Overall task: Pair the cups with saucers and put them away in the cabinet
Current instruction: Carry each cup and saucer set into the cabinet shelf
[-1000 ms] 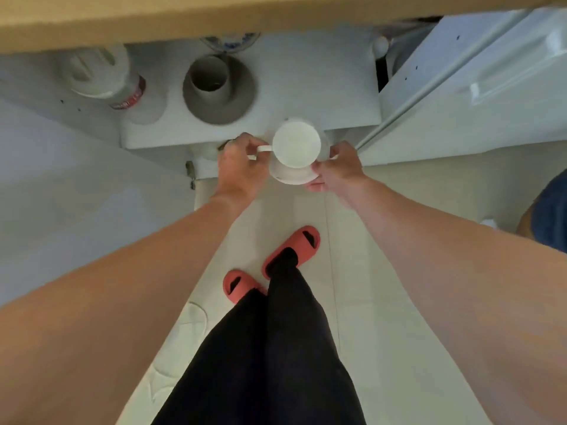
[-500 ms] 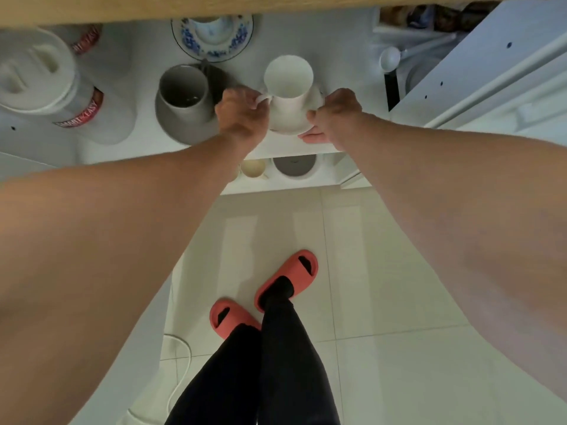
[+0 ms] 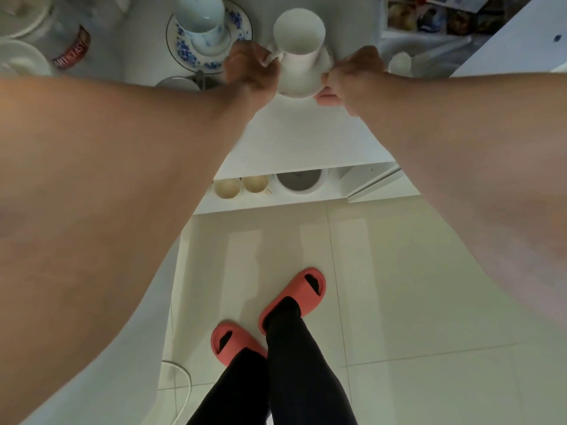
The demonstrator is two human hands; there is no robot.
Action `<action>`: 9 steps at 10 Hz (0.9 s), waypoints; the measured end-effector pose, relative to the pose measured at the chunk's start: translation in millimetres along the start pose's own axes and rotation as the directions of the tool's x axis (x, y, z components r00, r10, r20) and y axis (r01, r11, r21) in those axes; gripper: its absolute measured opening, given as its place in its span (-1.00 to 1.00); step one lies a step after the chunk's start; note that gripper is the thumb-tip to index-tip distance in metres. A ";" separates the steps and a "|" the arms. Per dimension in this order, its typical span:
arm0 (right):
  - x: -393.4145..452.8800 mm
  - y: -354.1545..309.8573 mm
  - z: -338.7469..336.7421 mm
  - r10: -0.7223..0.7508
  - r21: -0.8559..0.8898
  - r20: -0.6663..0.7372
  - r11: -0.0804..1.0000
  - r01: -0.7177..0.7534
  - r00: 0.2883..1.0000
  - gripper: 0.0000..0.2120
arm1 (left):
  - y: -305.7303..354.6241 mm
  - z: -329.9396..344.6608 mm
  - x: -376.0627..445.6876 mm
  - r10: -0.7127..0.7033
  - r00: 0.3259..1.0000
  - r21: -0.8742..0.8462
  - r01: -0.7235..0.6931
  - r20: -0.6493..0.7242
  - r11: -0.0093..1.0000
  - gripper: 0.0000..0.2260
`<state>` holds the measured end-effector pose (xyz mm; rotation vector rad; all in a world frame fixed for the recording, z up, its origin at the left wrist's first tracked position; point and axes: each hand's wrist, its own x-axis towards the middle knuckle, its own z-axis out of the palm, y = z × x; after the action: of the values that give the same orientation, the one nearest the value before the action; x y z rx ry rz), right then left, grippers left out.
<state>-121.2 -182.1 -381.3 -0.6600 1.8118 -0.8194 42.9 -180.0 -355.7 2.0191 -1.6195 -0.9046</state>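
A white cup [image 3: 299,41] stands on its white saucer [image 3: 302,85] over the white cabinet shelf [image 3: 300,139]. My left hand [image 3: 248,70] grips the cup's handle and the saucer's left edge. My right hand [image 3: 352,76] pinches the saucer's right edge. To the left on the shelf a blue-patterned cup [image 3: 199,18] sits on a blue-patterned saucer [image 3: 185,49]. In front of that pair, the rim of a grey cup and saucer [image 3: 179,82] shows behind my left forearm.
White containers with a red label [image 3: 72,50] stand at the shelf's far left. A lower shelf holds two cream bowls [image 3: 227,187] and a grey pot [image 3: 299,179]. An open cabinet door [image 3: 521,41] is at the right. A white ladle [image 3: 400,64] lies right of the shelf.
Both hands carried the white cup and saucer from the shelf's front edge deeper onto the shelf, to the right of the blue-patterned pair. The camera tilted forward over the shelf.
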 end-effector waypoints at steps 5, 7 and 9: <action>-89.3 7.5 -0.9 -0.152 -0.467 -0.054 0.877 0.110 0.987 -0.51 | 21.5 -45.3 -54.3 0.078 0.977 0.397 -0.153 0.198 0.905 -0.57; -214.3 14.8 -15.4 -0.110 -0.618 0.039 0.778 0.111 0.993 -0.48 | 32.0 -109.1 -153.6 0.028 0.934 0.499 -0.215 0.356 0.840 -0.47; -383.8 -12.0 -41.1 -0.097 -0.634 0.093 0.762 0.134 0.991 -0.47 | 34.3 -200.5 -270.2 0.082 0.925 0.461 -0.260 0.370 0.848 -0.53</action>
<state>-23.7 106.9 -144.4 -1.2312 2.0142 -0.2221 125.8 54.3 -126.2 2.0620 -2.4038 -0.8576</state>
